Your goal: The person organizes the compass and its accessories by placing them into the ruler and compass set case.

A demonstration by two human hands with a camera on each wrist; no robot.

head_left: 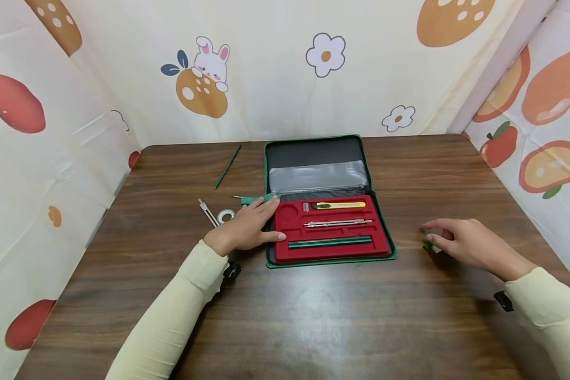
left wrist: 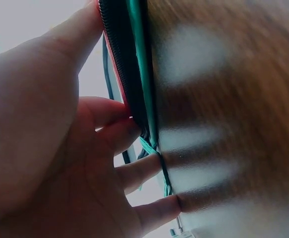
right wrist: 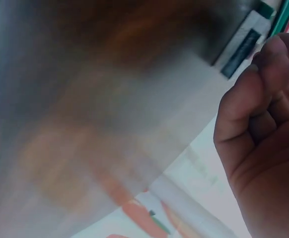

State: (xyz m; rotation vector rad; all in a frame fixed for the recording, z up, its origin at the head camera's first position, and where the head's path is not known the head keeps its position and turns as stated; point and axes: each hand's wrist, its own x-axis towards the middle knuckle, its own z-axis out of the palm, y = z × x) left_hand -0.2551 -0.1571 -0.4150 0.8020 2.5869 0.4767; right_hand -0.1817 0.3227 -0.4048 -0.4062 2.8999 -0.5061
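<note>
At the middle of the table, a green zip case (head_left: pixel 315 153) lies unfolded around a red tray (head_left: pixel 337 254). My left hand (head_left: pixel 247 224) rests on the case's left edge, its fingers extended and its thumb on the tray. A flat green piece (head_left: pixel 253 200) is partly under those fingers. Recesses in the tray hold a yellow utility knife (head_left: pixel 339 205), a metal compass (head_left: pixel 338 223) and green pencils (head_left: pixel 330 242). Off to the right, my right hand (head_left: pixel 470 245) has bent fingers at a small green-and-white block (right wrist: pixel 241 42) resembling an eraser; whether they grip it is unclear.
Left of the case are a green pencil (head_left: pixel 228 167), a second metal instrument (head_left: pixel 208 212) and a white ring (head_left: pixel 226 211). Patterned curtains (head_left: pixel 275 95) enclose the table (head_left: pixel 313 327) at the back and sides.
</note>
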